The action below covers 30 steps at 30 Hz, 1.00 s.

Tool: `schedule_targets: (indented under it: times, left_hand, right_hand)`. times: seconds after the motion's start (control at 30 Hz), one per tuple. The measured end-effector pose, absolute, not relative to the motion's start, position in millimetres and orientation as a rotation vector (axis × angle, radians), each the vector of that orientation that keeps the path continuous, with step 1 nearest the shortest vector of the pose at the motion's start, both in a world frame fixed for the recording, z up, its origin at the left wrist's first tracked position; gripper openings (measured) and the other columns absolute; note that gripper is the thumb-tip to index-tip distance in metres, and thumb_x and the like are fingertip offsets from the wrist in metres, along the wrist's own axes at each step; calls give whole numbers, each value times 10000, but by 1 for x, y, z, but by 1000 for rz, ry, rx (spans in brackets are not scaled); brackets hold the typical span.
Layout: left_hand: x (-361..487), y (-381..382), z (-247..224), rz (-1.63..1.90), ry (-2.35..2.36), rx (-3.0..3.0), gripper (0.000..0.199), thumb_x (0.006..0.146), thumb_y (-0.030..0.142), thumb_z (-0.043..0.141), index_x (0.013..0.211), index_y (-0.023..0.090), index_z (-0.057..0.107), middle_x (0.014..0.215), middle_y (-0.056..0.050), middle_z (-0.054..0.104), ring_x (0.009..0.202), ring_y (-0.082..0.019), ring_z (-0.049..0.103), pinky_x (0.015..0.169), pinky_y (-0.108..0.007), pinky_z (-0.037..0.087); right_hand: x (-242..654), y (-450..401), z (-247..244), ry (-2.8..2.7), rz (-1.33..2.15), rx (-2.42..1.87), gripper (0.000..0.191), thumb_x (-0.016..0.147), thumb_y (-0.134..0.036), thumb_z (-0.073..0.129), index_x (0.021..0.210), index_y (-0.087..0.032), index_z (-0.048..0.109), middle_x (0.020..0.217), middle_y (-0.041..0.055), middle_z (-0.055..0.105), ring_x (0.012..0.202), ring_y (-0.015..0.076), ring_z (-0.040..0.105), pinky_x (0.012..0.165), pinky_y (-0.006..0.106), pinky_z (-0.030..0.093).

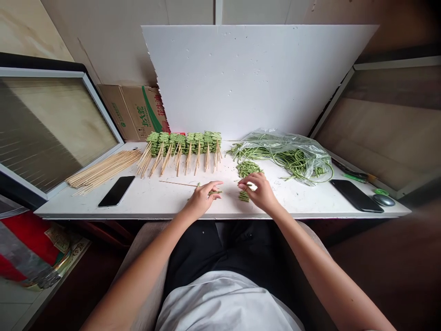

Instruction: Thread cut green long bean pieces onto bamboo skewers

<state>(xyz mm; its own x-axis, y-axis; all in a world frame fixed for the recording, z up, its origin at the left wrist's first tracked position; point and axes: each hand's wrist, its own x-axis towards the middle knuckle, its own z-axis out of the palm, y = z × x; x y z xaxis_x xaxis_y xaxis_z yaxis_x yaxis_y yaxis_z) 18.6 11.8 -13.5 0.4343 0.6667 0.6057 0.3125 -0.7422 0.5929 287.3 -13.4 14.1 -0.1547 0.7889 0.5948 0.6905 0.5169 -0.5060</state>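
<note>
My left hand pinches a long wooden skewer above the white table, with a short green bean piece at its fingertips. My right hand is closed on a small pale piece whose kind I cannot tell. Just below it lies a small stack of cut green beans, and a larger pile of cut beans lies beyond it. Further back, a row of skewered bean bundles stands to the left, and long green beans in a clear plastic bag lie to the right.
Bare skewers lie at the table's left end. Phones lie on both sides, with a computer mouse at the right. A white foam board and cardboard box stand behind the table.
</note>
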Motion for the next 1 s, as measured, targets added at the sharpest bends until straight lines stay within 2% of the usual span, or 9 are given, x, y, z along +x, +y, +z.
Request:
schedule_targets:
  times: [0.07, 0.13, 0.37, 0.5, 0.57, 0.67, 0.77, 1.0]
  left_hand:
    - [20, 14, -21, 1172, 860, 2249, 489, 953, 122, 669, 1421, 243, 591, 936, -23, 765, 922, -193, 766, 907, -350, 604]
    - [21, 16, -28, 1130, 878, 2220, 559, 938, 102, 672, 1464, 250, 553, 947, -17, 757, 943, -190, 763, 923, -349, 608]
    - [22, 15, -34, 1125, 881, 2200, 587, 924, 84, 686, 1468, 255, 550, 971, -16, 752, 977, -189, 754, 969, -351, 610]
    - [24, 11, -32, 1128, 846, 2219, 598, 946, 94, 674, 1499, 267, 524, 981, -15, 774, 984, -191, 768, 965, -349, 613]
    - [25, 7, -31, 1130, 827, 2237, 622, 954, 95, 667, 1525, 273, 500, 994, -18, 785, 991, -193, 771, 968, -353, 611]
    - [28, 2, -26, 1140, 786, 2237, 678, 958, 97, 665, 1571, 290, 447, 1036, -21, 796, 1017, -195, 769, 988, -367, 606]
    - [31, -1, -23, 1144, 765, 2198, 706, 955, 83, 662, 1584, 302, 428, 1068, -19, 799, 1047, -194, 766, 1008, -369, 600]
    - [26, 8, -22, 1177, 838, 2203, 626, 920, 102, 726, 1491, 277, 537, 1014, -27, 783, 983, -194, 766, 940, -341, 615]
  right_hand:
    - [309, -4, 10, -1882, 32, -1403, 158, 951, -349, 719, 913, -227, 812, 915, 116, 758, 937, 324, 578, 864, 471, 454]
    - [327, 4, 4, -1847, -28, -1578, 156, 927, -343, 740, 899, -218, 828, 903, 119, 767, 943, 338, 561, 849, 458, 462]
    - [341, 8, -11, -1898, -40, -1825, 236, 959, -386, 696, 910, -213, 849, 915, 140, 773, 995, 380, 573, 809, 451, 473]
    - [316, -4, 8, -1910, -70, -1586, 307, 997, -438, 656, 928, -196, 833, 948, 154, 772, 986, 360, 610, 852, 473, 482]
    - [296, -15, 18, -2042, 157, -1341, 309, 1000, -486, 660, 1000, -221, 820, 974, 116, 781, 972, 312, 646, 892, 451, 493]
    - [266, -31, 23, -2123, 443, -1084, 339, 940, -517, 747, 1152, -253, 776, 1019, 84, 786, 999, 278, 672, 866, 398, 526]
    - [250, -38, 16, -2127, 465, -954, 248, 963, -443, 741, 1126, -258, 773, 1022, 79, 786, 995, 263, 668, 882, 403, 534]
    - [254, -31, 8, -1985, 330, -982, 138, 1015, -362, 672, 1056, -254, 748, 981, 77, 768, 937, 257, 637, 817, 407, 528]
